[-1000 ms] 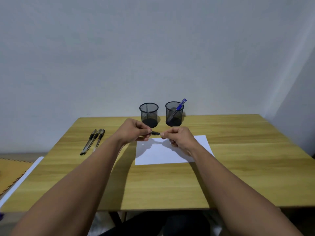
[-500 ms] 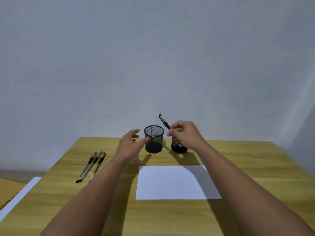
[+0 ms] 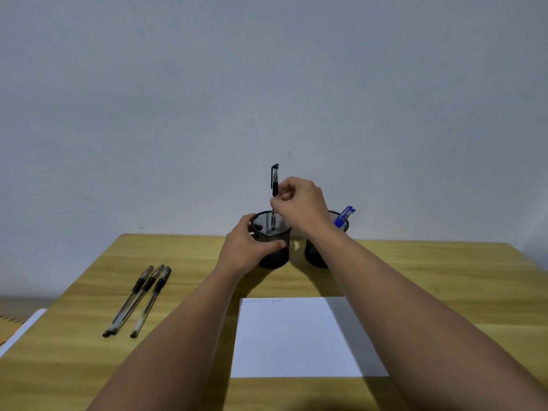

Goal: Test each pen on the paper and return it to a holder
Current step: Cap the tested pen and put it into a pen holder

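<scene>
My right hand [image 3: 301,203] pinches a capped black pen [image 3: 274,185] held upright, its lower end inside the left black mesh holder [image 3: 274,256]. My left hand [image 3: 246,249] is wrapped around that holder's side. The right mesh holder [image 3: 315,258], partly hidden behind my right forearm, has a blue pen [image 3: 344,216] leaning in it. A white sheet of paper [image 3: 296,336] lies in front, with faint marks near its far edge. Three black pens [image 3: 139,301] lie side by side on the left of the wooden table [image 3: 444,277].
A white board edge [image 3: 20,330] and a brown surface sit beyond the table's left edge. A plain grey wall stands right behind the holders.
My right hand carried the capped pen from over the right holder to the left holder and stood it upright inside. My left hand closed around the left holder. The blue pen shows again.
</scene>
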`<action>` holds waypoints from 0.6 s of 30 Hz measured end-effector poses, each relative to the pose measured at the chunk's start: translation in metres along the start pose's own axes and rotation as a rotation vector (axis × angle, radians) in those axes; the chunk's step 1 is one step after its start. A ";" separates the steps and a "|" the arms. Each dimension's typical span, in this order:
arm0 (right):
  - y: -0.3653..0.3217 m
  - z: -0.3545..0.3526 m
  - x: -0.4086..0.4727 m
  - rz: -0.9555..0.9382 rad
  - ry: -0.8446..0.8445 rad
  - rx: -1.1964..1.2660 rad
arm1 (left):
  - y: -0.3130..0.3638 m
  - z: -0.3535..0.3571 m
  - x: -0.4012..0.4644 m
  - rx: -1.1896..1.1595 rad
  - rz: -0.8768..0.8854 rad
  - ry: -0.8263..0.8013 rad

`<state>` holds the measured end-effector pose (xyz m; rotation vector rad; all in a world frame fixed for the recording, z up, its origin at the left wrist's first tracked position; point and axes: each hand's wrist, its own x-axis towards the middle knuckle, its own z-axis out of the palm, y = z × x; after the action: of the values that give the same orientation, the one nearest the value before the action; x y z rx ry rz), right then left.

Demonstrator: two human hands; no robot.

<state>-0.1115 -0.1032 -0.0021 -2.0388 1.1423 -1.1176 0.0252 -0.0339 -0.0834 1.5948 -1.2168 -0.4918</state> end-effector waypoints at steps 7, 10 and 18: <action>0.002 0.015 -0.015 0.069 -0.075 -0.178 | 0.000 0.000 -0.009 -0.055 -0.052 0.004; 0.003 0.013 -0.017 0.093 -0.053 -0.206 | 0.003 0.001 -0.010 -0.023 -0.058 0.003; -0.022 0.008 -0.026 -0.011 0.029 -0.176 | 0.016 -0.038 -0.023 0.150 -0.117 -0.036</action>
<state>-0.1031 -0.0692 -0.0001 -2.1698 1.2858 -1.0891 0.0385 0.0046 -0.0604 1.7993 -1.2157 -0.5160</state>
